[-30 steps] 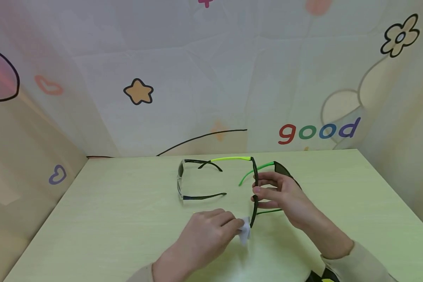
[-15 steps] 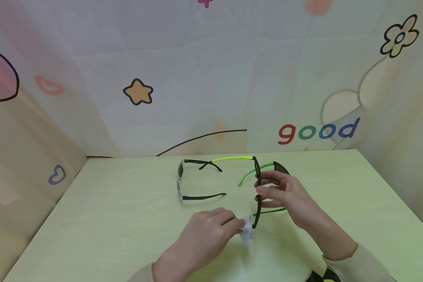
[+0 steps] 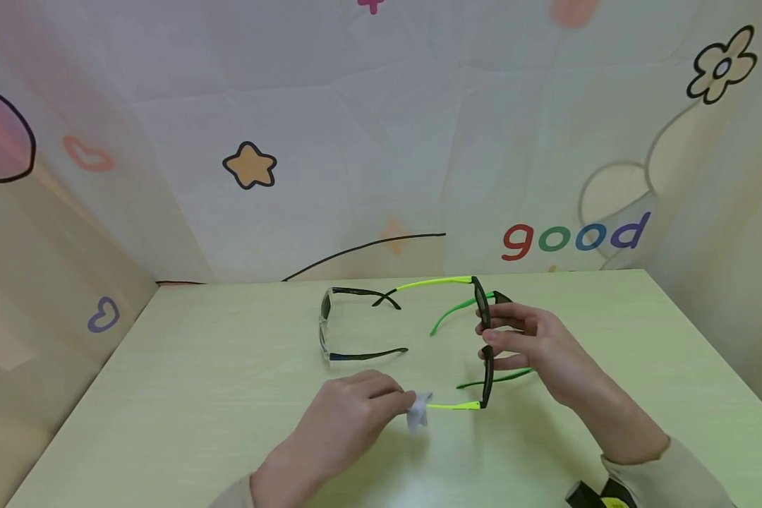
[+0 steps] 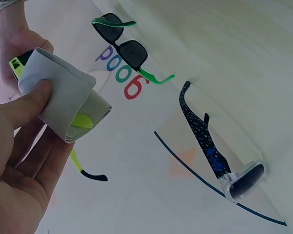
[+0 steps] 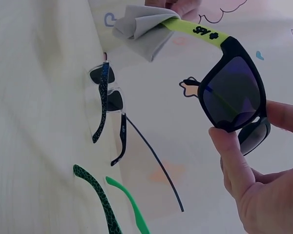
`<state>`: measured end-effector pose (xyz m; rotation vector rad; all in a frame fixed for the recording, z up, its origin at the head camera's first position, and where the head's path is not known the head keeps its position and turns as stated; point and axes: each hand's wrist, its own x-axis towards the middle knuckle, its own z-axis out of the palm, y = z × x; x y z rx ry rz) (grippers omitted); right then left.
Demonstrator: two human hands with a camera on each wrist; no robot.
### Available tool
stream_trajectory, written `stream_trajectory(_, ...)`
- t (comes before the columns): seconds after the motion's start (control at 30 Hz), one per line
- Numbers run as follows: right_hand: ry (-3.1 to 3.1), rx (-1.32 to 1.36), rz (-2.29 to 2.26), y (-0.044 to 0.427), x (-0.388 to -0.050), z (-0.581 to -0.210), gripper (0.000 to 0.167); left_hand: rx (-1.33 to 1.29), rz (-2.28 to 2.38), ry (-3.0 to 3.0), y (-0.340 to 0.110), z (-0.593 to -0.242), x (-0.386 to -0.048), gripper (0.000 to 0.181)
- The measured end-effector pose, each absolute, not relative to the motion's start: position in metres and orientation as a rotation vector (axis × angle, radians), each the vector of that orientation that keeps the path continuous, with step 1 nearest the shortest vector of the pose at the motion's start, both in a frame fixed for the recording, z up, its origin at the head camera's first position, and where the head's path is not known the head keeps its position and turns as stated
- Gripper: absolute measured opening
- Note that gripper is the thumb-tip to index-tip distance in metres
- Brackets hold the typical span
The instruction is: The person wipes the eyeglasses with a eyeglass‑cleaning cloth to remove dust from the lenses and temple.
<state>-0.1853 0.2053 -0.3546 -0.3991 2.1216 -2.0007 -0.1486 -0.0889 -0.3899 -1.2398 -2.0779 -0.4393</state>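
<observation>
My right hand grips the black front frame of a pair of sunglasses with yellow-green temples and dark lenses, raised above the table. In the right wrist view, thumb and fingers pinch the frame near its bridge. My left hand pinches a folded light grey cloth around the nearer temple. The left wrist view shows the cloth wrapped over that temple, with a bit of yellow sticking out. The cloth hides the temple's tip in the head view.
Clear-framed sunglasses with dark temples lie left of centre on the pale table. Black sunglasses with green temples lie behind my right hand, partly hidden. A black and yellow object shows beside the right sleeve. A printed cloth backdrop stands behind.
My right hand has moved right with the sunglasses, while my left hand has slid left with the cloth. A stretch of the nearer yellow temple now shows between the cloth and the frame.
</observation>
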Motion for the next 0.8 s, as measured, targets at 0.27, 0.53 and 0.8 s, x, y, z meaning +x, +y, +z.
stream_trajectory(0.27, 2.095, -0.413, -1.986, 0.214, -0.187, -0.354, 0.041, -1.207, -0.515, -2.112, -0.100, -0.395, -0.154, 0.031)
stream_trajectory(0.53, 2.067, -0.433, -1.965, 0.228, -0.190, -0.355, 0.044, -1.117, -0.506, -2.177, -0.110, -0.397, -0.159, 0.026)
stream_trajectory(0.8, 2.020, -0.466, -1.974, 0.237, -0.192, -0.357, 0.039, -0.903, -0.609, -2.280, -0.122, -0.395, -0.172, 0.020)
